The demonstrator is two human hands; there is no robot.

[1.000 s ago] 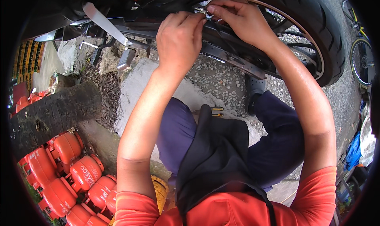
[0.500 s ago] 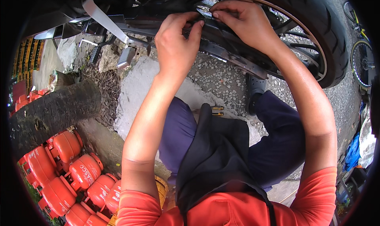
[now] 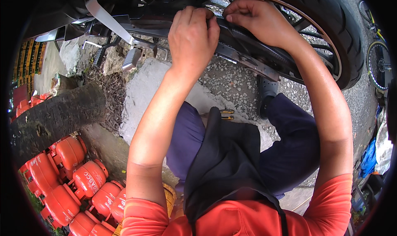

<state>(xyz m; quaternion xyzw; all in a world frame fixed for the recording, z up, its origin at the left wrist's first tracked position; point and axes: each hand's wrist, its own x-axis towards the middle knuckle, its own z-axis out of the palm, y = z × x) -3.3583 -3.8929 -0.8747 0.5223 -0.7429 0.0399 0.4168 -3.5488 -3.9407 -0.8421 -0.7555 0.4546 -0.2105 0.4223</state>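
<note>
Both hands work close together at the upper middle, over the dark frame arm beside a motorcycle's spoked wheel. My left hand shows its back, with the thumb and fingers curled together at the tip. Just to its right, my right hand has its thumb and forefinger pinched, the other fingers folded in. A narrow gap separates the fingertips. Whatever lies in either pinch is too small and dark to make out. Left of the hands, a silver stand leg and a footpeg stick out from the motorcycle.
Between my knees, a tool with yellow handles lies on the ground, partly behind my black apron. Several red gas cylinders stand at lower left, below a thick log. A bicycle wheel shows at far right.
My left hand has shifted a little right and turned, so more of its back shows and its fingers are closer together. My right hand has moved slightly right, still pinched.
</note>
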